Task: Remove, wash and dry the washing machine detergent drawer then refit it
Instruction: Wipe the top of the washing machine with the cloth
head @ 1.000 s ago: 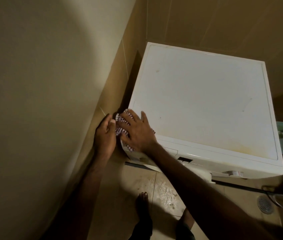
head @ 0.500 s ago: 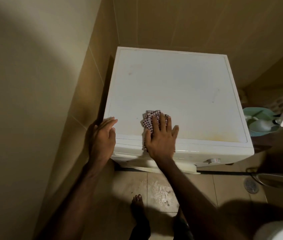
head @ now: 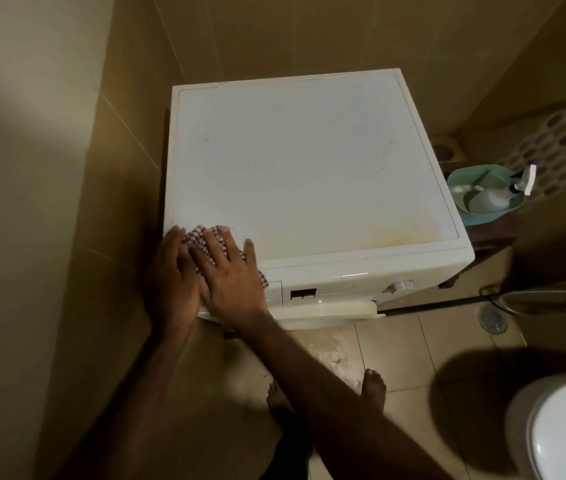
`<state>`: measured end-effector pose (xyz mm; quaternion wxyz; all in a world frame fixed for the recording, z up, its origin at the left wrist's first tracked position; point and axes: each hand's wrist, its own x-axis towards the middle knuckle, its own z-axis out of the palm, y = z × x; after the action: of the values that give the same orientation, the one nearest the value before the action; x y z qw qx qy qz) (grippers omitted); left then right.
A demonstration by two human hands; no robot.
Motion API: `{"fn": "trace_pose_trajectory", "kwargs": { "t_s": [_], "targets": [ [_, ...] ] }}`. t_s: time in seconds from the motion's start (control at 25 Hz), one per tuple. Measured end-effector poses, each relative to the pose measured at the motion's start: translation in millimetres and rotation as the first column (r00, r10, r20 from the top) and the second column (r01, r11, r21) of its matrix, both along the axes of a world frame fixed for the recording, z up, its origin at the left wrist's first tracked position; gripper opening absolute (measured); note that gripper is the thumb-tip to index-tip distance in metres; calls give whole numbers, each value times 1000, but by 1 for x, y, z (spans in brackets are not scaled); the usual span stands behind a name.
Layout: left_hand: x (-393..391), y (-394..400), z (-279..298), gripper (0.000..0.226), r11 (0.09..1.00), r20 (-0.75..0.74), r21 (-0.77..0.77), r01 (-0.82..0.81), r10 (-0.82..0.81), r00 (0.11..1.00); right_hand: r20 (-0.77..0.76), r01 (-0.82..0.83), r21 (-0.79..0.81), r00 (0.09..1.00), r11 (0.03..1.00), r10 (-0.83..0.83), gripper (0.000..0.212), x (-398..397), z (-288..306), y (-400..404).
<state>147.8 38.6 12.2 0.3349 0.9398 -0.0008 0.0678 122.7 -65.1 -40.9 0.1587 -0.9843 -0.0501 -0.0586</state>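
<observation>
- Nearest the camera, two bare feet [head: 373, 384] stand on the tiled floor [head: 413, 344], with a pale wet-looking patch just ahead of them
- At the lower right corner, a white toilet lid [head: 565, 431] shows in part
- Both forearms reach forward and up to the front left corner of the washing machine [head: 309, 168]
- The right hand [head: 231, 278] lies flat with fingers straight and spread, pressing a checked cloth [head: 202, 239] onto the machine's top edge; the cloth peeks out at the fingertips and again beside the heel of the hand
- The left hand [head: 170, 282] rests at the machine's left corner, touching the right hand, its fingers straight and close together, fingertips at the cloth's edge
- The detergent drawer [head: 274, 294] sits in its slot at the left of the front panel; only a pale sliver shows just right of the right hand, the rest hidden beneath both hands
- Farther right on the panel are a dark display [head: 303, 294] and a dial [head: 399, 285]; below them the door [head: 330, 311] juts out
- The white top bears a yellowish stain near its front right
- Right of the machine, a floor drain [head: 492, 320] lies beside a metal hose [head: 544, 299]
- Beyond, a green basin [head: 461, 202] holds a spray bottle [head: 496, 197], near a perforated basket [head: 565, 143]
- Beige tiled walls [head: 309, 32] close the corner
</observation>
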Motion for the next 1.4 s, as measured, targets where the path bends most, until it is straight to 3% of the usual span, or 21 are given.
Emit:
{"fn": "trace_pose_trajectory", "kwargs": {
  "t_s": [0.16,0.24,0.36,0.44,0.52,0.6,0.64,0.72,0.92,1.04,1.16,1.28,1.32,1.4],
  "targets": [
    [0,-36,1,38,991,-1,18,136,-136,991,156,316,-78,941,946,-301,71,-92,-37,-108],
    [4,-48,3,36,989,7,21,144,-144,990,169,435,-63,892,898,-420,66,-107,-41,-164],
    [8,-53,2,35,995,8,-32,94,-94,996,118,564,25,818,825,-563,64,-94,-29,-162],
    [9,-57,5,33,995,26,-45,89,-88,996,105,497,11,863,868,-495,69,-79,-20,-116],
    [10,-63,9,32,990,50,-11,138,-137,989,94,210,-107,975,972,-200,74,-70,-21,-58],
    [8,-72,12,32,980,58,53,192,-195,979,38,-38,-191,998,981,46,80,-63,-22,-28],
    [7,-77,12,32,974,57,83,210,-215,975,39,-80,-204,995,976,89,82,-59,-23,-27],
    [7,-93,11,32,962,52,116,247,-254,966,90,-26,-196,995,980,44,79,-62,-26,-49],
    [-9,-149,-9,34,851,17,196,486,-499,867,147,377,-136,922,916,-358,71,-106,-44,-166],
    [-23,-184,-20,32,723,18,249,644,-669,743,98,619,-8,782,785,-616,64,-118,-36,-242],
    [-29,-210,-25,32,705,43,236,669,-695,718,36,798,170,581,578,-813,57,-118,-25,-300],
    [-29,-231,-24,35,757,48,224,614,-638,768,-34,873,401,317,278,-948,56,-100,-10,-280],
    [-27,-239,-23,36,760,44,234,606,-631,774,-74,857,475,266,201,-961,58,-93,-4,-258],
    [-24,-256,-20,40,735,42,270,622,-654,755,-133,821,551,264,150,-955,62,-88,2,-219]
  ]
}}
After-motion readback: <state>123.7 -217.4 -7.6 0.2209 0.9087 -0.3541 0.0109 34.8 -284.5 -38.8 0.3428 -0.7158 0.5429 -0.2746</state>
